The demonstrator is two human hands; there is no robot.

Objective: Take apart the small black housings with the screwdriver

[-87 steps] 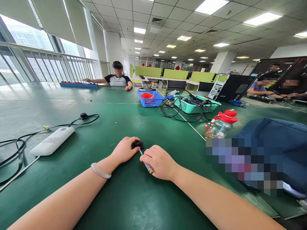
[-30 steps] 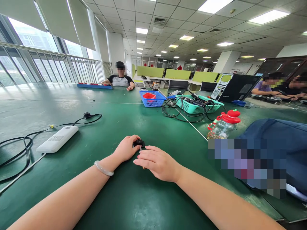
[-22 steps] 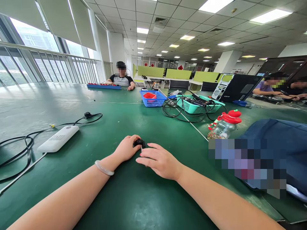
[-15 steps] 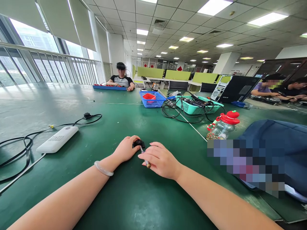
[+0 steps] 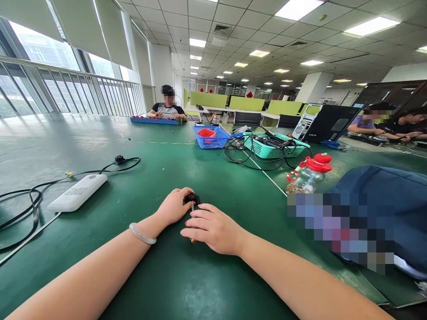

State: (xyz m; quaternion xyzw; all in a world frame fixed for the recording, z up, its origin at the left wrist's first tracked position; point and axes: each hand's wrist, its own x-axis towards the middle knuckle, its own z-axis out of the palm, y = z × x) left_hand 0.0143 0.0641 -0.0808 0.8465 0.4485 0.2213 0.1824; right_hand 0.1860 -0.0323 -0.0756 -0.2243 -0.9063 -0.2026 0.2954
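Observation:
Near the middle of the green table, my left hand (image 5: 173, 206), with a pale bangle at its wrist, grips a small black part (image 5: 191, 198) between thumb and fingers. The exact kind of this part is too small to make out. My right hand (image 5: 217, 229) holds a slim screwdriver (image 5: 192, 206), its shaft pointing away from me at the black part. Fingers hide most of the handle; only its brassy end shows below them. Whether the tip touches the part or sits in a screw, I cannot tell.
On the left lie a white power bank (image 5: 77, 193) and black cables (image 5: 36, 195). Ahead are a blue basket (image 5: 211, 141) and a teal basket (image 5: 263, 151) with cables. A red-lidded bottle (image 5: 312, 173) and a dark blue bag (image 5: 383, 186) stand right. A person (image 5: 168, 106) sits opposite.
My right hand has turned and shifted slightly left and towards me, so the screwdriver stands straighter in line with the black part. My left hand keeps its hold.

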